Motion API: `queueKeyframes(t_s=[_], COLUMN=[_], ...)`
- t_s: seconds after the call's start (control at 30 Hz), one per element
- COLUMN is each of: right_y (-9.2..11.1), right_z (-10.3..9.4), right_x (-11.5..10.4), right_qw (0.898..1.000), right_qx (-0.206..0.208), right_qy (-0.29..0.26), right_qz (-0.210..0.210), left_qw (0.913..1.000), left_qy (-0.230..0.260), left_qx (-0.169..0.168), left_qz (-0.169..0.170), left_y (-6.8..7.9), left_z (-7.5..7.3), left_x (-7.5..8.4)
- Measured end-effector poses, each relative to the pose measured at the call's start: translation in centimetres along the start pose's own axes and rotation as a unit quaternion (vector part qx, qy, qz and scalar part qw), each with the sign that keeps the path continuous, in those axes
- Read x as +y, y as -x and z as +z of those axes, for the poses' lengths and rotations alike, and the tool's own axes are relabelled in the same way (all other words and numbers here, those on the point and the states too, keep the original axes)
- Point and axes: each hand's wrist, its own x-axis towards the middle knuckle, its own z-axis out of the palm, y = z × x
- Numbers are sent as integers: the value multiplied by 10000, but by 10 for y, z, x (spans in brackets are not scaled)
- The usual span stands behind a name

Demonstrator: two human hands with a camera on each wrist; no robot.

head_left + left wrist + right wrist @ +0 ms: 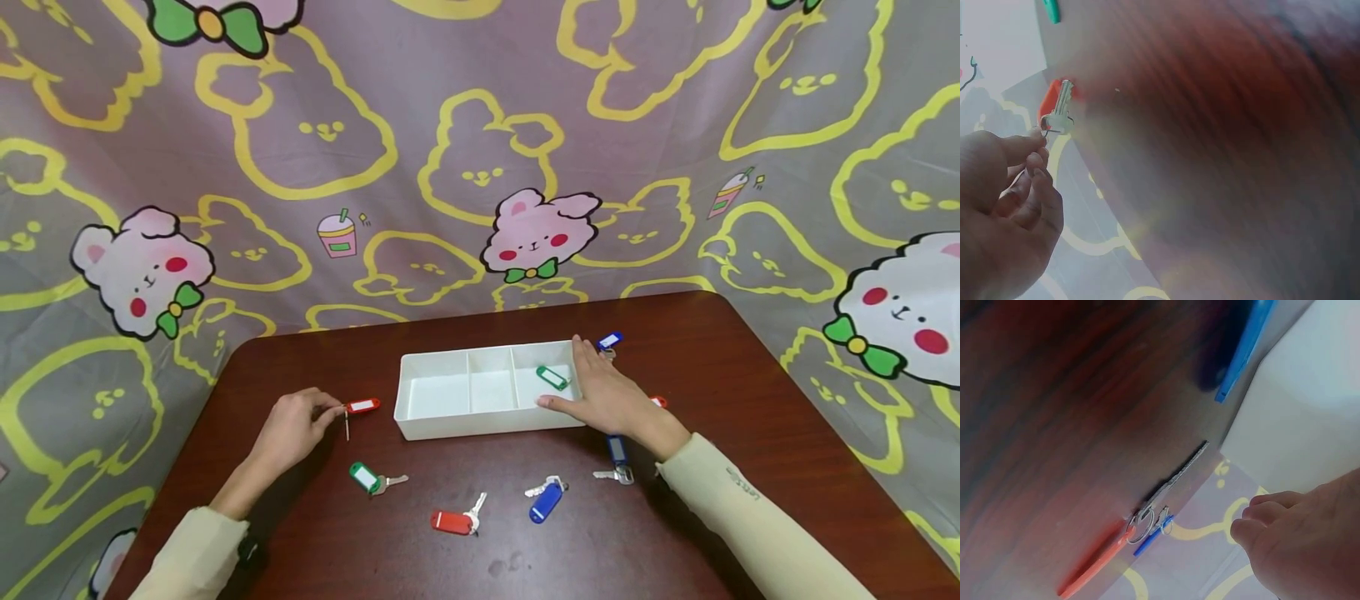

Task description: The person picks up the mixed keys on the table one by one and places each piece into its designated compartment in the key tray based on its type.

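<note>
My left hand (294,427) pinches the ring of a key (1063,103) with a red key tag (363,406), to the left of a white three-compartment box (472,423). In the left wrist view the key hangs past the fingertips. My right hand (611,393) lies against the box's right end, fingers extended toward the back corner and thumb at the front rim. A green key tag (552,377) lies in the right compartment; its key is mostly hidden. The middle and left compartments show bare floors.
On the table before the box lie keys with a green tag (365,477), a red tag (452,522) and blue tags (546,503) (617,448). Beyond my right hand are another blue tag (610,340) and a partly hidden red tag (1097,562). A patterned cloth (420,167) hangs behind.
</note>
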Motion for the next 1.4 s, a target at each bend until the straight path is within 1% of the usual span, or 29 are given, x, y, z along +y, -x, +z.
queueKeyframes(t_s=[0.33, 0.5, 0.73, 1.0, 1.13, 1.2, 1.3, 1.4], right_y=[0, 0, 0, 1, 1, 1, 1, 1], right_z=[-1, -1, -1, -1, 0, 0, 0, 0], right_x=[-2, -1, -1, -1, -1, -1, -1, -2], right_qw=[10000, 10000, 10000, 10000, 10000, 10000, 10000, 10000], right_qx=[-14, 13, 5, -19, 14, 30, 27, 27], right_qy=[2, 13, -1, -25, 9, 19, 1, -6], right_qz=[25, 5, 6, 33, 36, 30, 29, 18], left_qw=[9986, 9974, 9968, 9947, 9934, 9918, 9885, 9862], left_qy=[349, 542, 651, 928, 1036, 1167, 1396, 1518], left_qx=[388, 469, 470, 439, 422, 395, 265, 158], left_qz=[79, 47, 29, -88, -238, -330, -522, -649], left_y=[-2, -3, -4, -7, -8, -9, -9, -10], left_z=[-2, -3, -5, -10, -11, -11, -14, -16], left_x=[7, 9, 12, 17, 19, 20, 23, 26])
